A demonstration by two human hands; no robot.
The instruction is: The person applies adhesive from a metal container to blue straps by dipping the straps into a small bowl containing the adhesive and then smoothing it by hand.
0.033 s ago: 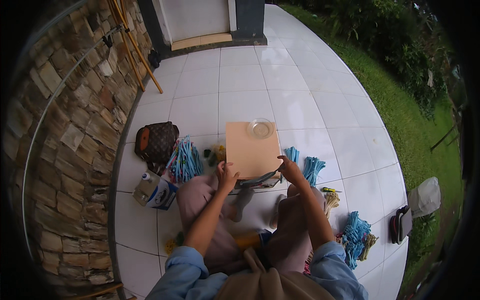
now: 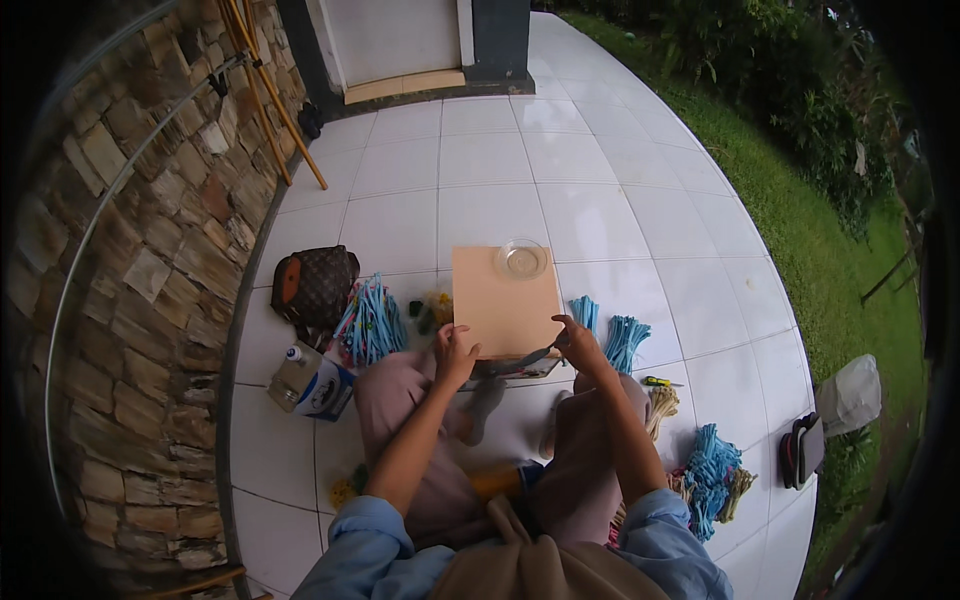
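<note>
Glossy white floor tiles [image 2: 490, 220] run between a rough stone wall [image 2: 130, 400] and grass [image 2: 740, 155]; above the floor sits a flat, smooth tan board [image 2: 500, 295], a clear round glass dish [image 2: 521, 260] at its far right corner; the work looks partway along, with the dark strip [image 2: 537, 356] taken up at the board's near edge but not laid flat on it; how much is left cannot be told; the right hand [image 2: 580, 346] pinches the strip near the near right corner; the left hand [image 2: 456, 352] curves loosely at the near left corner, its grip unclear; the strip looks thin and pliant; beyond the right edge lie blue bundles [image 2: 627, 342] of slim strands, tightly gathered.
</note>
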